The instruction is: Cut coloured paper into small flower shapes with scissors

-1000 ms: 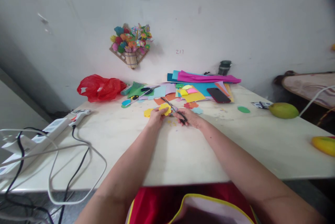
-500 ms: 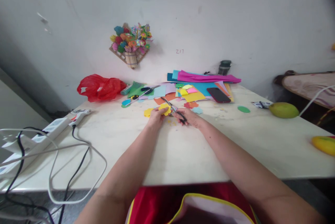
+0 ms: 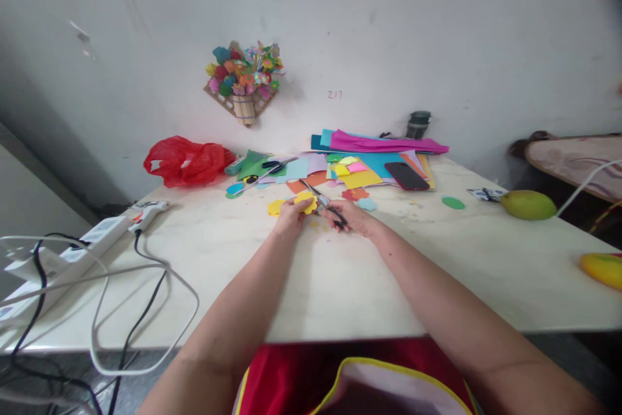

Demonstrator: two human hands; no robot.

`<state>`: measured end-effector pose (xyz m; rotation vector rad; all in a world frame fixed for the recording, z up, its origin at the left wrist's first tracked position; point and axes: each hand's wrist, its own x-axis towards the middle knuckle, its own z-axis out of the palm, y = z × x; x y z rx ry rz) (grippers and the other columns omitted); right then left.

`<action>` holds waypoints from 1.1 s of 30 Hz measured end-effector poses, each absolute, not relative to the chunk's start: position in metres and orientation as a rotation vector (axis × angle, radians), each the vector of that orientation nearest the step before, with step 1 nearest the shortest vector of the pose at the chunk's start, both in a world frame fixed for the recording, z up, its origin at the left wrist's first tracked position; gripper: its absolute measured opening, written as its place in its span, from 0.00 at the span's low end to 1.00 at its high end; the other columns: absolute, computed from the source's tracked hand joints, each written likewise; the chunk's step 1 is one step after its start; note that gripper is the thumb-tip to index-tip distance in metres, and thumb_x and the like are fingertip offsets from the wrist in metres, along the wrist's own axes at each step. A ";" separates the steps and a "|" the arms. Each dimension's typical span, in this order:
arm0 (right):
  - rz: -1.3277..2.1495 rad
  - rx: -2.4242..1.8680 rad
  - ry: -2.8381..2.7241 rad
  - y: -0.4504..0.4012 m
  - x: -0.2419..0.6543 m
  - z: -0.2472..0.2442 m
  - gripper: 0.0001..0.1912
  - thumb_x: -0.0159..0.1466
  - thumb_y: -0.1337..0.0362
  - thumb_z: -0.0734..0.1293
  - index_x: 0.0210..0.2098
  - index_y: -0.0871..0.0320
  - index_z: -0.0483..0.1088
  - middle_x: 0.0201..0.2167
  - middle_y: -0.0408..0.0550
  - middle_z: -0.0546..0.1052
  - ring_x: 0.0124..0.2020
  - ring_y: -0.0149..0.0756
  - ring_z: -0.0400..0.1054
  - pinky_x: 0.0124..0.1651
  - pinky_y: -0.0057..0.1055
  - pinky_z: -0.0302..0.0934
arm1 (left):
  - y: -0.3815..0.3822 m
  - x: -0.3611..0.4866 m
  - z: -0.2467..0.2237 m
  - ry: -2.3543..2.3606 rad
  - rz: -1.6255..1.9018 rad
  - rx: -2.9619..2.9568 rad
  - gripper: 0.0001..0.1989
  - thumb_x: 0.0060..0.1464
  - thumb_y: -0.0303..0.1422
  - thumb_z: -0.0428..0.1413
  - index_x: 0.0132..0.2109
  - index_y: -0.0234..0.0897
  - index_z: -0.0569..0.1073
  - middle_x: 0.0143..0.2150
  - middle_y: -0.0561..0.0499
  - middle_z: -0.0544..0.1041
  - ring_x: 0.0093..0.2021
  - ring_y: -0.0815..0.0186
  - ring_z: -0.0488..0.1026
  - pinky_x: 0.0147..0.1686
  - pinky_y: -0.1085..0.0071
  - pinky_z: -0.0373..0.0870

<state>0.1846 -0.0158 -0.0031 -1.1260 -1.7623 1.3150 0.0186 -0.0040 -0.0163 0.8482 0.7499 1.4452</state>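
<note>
My left hand (image 3: 290, 215) is closed on a yellow paper flower (image 3: 306, 202) with a scalloped edge. Just left of that hand lies another yellow paper shape (image 3: 276, 207). My right hand (image 3: 352, 215) grips the black handles of a pair of scissors (image 3: 321, 196), whose blades point away and to the left, beside the flower's edge. Small yellow scraps (image 3: 318, 226) are scattered on the table between my hands. Behind the right hand lie a red-orange paper flower (image 3: 355, 194) and a light blue one (image 3: 367, 204).
Coloured paper sheets (image 3: 362, 178), a phone (image 3: 407, 176) and a second pair of scissors (image 3: 279, 166) lie farther back. A red plastic bag (image 3: 187, 161) is at back left, a power strip (image 3: 100, 234) with loose cables at left. A green mango (image 3: 528, 204) lies at right.
Both hands stay in nearly the same place, still holding the flower and the scissors. The view shifts very slightly; nothing else visibly moves.
</note>
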 end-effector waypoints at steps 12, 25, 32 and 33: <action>1.349 -1.122 -1.765 -0.021 0.185 0.004 0.16 0.54 0.52 0.68 0.27 0.60 0.64 0.17 0.40 0.70 0.13 0.22 0.61 0.11 0.18 0.45 | -0.005 0.020 -0.015 0.759 1.461 0.861 0.13 0.30 0.28 0.66 0.28 0.29 0.73 0.27 0.47 0.77 0.29 0.65 0.74 0.31 0.71 0.70; 1.312 -1.142 -1.761 -0.018 0.181 -0.001 0.17 0.53 0.52 0.69 0.27 0.60 0.65 0.15 0.39 0.68 0.12 0.22 0.60 0.10 0.18 0.45 | -0.004 0.021 -0.016 0.758 1.500 0.846 0.14 0.29 0.29 0.67 0.28 0.29 0.74 0.26 0.47 0.76 0.28 0.65 0.74 0.32 0.70 0.68; 1.338 -1.130 -1.753 -0.017 0.181 -0.003 0.16 0.53 0.52 0.69 0.28 0.60 0.65 0.15 0.39 0.68 0.12 0.22 0.59 0.10 0.19 0.45 | -0.003 0.021 -0.017 0.739 1.504 0.842 0.14 0.29 0.29 0.67 0.27 0.29 0.74 0.26 0.47 0.76 0.27 0.66 0.73 0.31 0.71 0.68; 1.339 -1.132 -1.754 -0.017 0.181 -0.003 0.16 0.53 0.52 0.69 0.28 0.60 0.64 0.15 0.39 0.68 0.12 0.22 0.59 0.10 0.19 0.44 | -0.004 0.021 -0.017 0.740 1.502 0.843 0.14 0.29 0.29 0.67 0.27 0.29 0.74 0.26 0.47 0.76 0.28 0.66 0.73 0.31 0.71 0.68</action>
